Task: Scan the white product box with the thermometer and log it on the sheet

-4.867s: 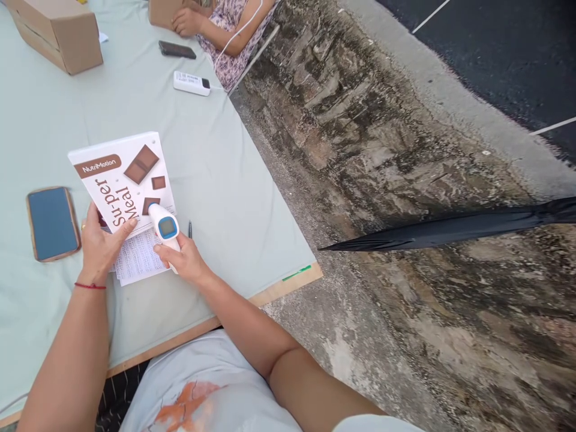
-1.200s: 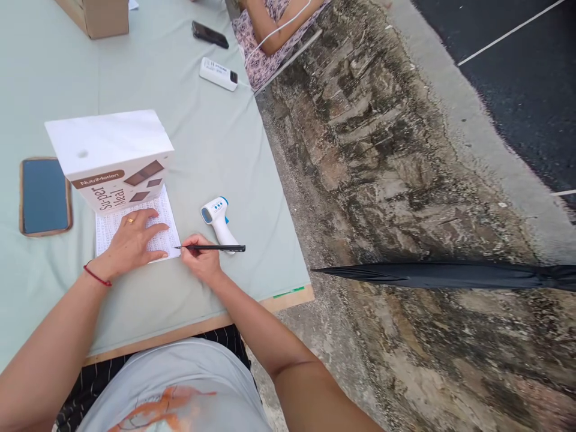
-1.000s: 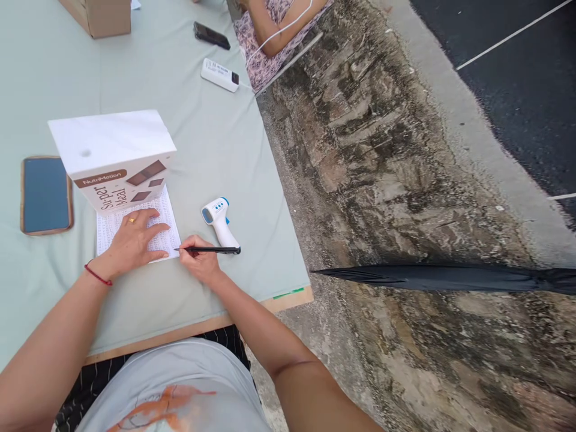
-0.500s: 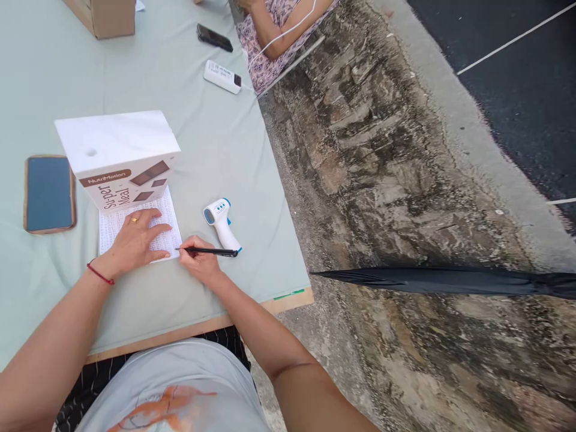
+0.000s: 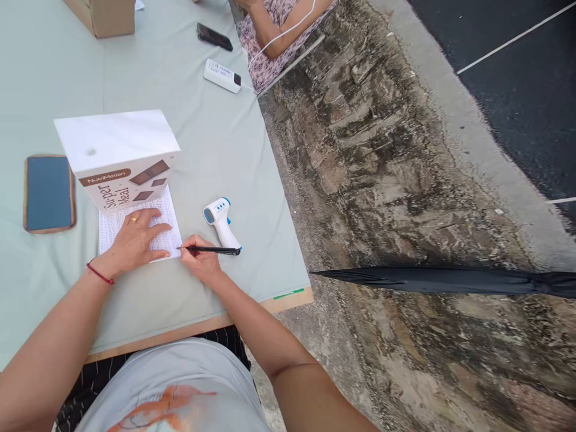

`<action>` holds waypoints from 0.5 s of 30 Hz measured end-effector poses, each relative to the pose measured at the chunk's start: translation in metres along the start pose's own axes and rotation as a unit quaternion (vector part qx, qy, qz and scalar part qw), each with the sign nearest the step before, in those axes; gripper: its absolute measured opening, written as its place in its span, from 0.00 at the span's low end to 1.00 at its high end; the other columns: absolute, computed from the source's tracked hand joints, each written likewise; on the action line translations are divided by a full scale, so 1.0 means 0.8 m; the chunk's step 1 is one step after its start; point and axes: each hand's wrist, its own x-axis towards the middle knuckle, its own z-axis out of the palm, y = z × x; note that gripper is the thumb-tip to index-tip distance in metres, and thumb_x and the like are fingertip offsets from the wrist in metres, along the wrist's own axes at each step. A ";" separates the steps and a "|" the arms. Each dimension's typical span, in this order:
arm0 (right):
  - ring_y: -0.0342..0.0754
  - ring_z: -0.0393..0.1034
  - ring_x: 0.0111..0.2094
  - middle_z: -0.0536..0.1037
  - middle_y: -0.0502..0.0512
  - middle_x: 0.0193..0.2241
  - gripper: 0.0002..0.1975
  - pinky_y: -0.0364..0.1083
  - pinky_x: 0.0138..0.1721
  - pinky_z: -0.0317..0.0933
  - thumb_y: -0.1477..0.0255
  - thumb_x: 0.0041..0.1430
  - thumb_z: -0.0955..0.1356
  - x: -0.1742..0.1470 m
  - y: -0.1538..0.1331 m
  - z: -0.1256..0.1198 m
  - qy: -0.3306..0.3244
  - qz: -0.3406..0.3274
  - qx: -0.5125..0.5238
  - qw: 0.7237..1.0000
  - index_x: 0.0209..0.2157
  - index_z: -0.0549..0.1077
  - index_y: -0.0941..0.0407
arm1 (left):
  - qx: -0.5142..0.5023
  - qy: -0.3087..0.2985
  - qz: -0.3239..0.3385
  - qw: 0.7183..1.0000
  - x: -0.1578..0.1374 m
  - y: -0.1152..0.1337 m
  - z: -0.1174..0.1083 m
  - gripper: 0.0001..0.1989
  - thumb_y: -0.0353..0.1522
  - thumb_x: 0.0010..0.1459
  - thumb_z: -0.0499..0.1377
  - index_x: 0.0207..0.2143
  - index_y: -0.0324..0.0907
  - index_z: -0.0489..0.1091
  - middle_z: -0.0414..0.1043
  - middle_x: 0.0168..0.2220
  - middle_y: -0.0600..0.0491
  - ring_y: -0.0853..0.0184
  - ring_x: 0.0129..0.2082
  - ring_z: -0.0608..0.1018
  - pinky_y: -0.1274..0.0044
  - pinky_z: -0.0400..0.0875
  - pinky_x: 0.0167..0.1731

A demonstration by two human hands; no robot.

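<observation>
— What were the 2 hands doing?

— The right hand (image 5: 201, 262) pinched a slim black pen (image 5: 211, 250), its tip at the right edge of a white printed paper sheet (image 5: 162, 233). The left hand (image 5: 134, 237) lay open and flat on that sheet, fingers spread.

— And around them?

— A white and blue plastic infrared thermometer (image 5: 219, 221) lay just right of the pen. A white cardboard carton with brown print (image 5: 117, 157) stood on the sheet's far edge, and a blue phone in a brown case (image 5: 48, 192) lay to its left.

— The surface?

— A table under pale green cloth (image 5: 216, 150), beside stained concrete ground (image 5: 382, 150). Both forearms reached forward from the body.
</observation>
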 end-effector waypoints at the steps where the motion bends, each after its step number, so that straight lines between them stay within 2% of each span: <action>1: 0.42 0.59 0.21 0.66 0.46 0.20 0.03 0.44 0.26 0.56 0.71 0.49 0.65 0.000 0.000 0.000 0.002 -0.003 -0.003 1.000 0.24 0.66 0.52 | 0.001 -0.001 0.000 1.000 0.000 0.000 0.000 0.26 0.45 0.56 0.66 0.55 0.44 0.73 0.62 0.60 0.38 0.46 0.59 0.67 0.53 0.60 0.58; 9: 0.42 0.59 0.22 0.66 0.45 0.20 0.03 0.44 0.25 0.56 0.72 0.48 0.65 -0.001 0.001 0.001 -0.001 0.018 -0.029 0.999 0.23 0.65 0.52 | 0.006 -0.003 0.001 1.000 0.000 0.001 0.000 0.27 0.45 0.56 0.66 0.55 0.43 0.73 0.62 0.60 0.37 0.46 0.59 0.67 0.53 0.60 0.58; 15: 0.42 0.58 0.21 0.66 0.45 0.20 0.03 0.44 0.25 0.56 0.72 0.47 0.64 0.000 0.002 0.001 0.007 0.004 -0.019 1.000 0.23 0.65 0.52 | 0.004 -0.003 -0.004 1.000 -0.001 0.000 0.000 0.26 0.45 0.56 0.66 0.55 0.44 0.73 0.62 0.60 0.38 0.46 0.60 0.66 0.53 0.60 0.58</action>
